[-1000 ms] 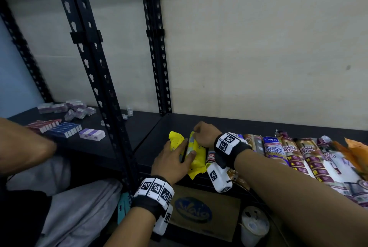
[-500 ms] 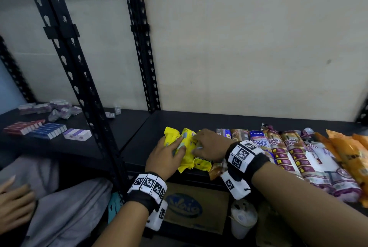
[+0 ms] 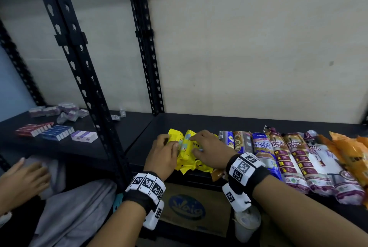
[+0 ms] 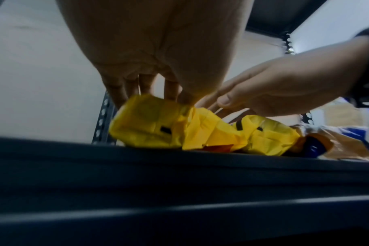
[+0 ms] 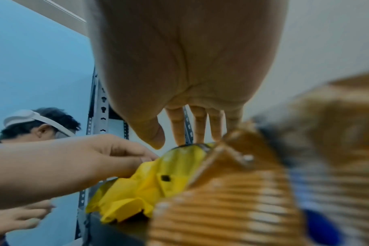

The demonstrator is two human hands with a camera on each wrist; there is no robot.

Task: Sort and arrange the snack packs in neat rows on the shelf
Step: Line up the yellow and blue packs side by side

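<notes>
Crumpled yellow snack packs [image 3: 187, 155] lie near the front left of the black shelf [image 3: 199, 123]. My left hand [image 3: 175, 144] grips the leftmost yellow pack [image 4: 150, 123], fingers curled over its far side and thumb at the front. My right hand [image 3: 196, 141] rests on top of the yellow packs [image 5: 141, 188] with straight fingers [image 5: 199, 126] and the thumb apart. To the right lies a row of long packs: brown and blue ones [image 3: 239, 143], a blue Singlet Handle pack [image 3: 262, 147], maroon Draw String Bag packs [image 3: 292, 157] and orange packs [image 3: 350, 153].
A black slotted post [image 3: 93, 95] separates this bay from the left shelf, which holds small boxes [image 3: 55, 133]. Another person's hand [image 3: 22, 179] is at the lower left. Below the shelf sit a cardboard box [image 3: 187, 207] and a plastic cup [image 3: 247, 224].
My right hand slid from the packs' far end onto their top, and my left hand closed further round the left pack. The other person's arm dropped to the lower left.
</notes>
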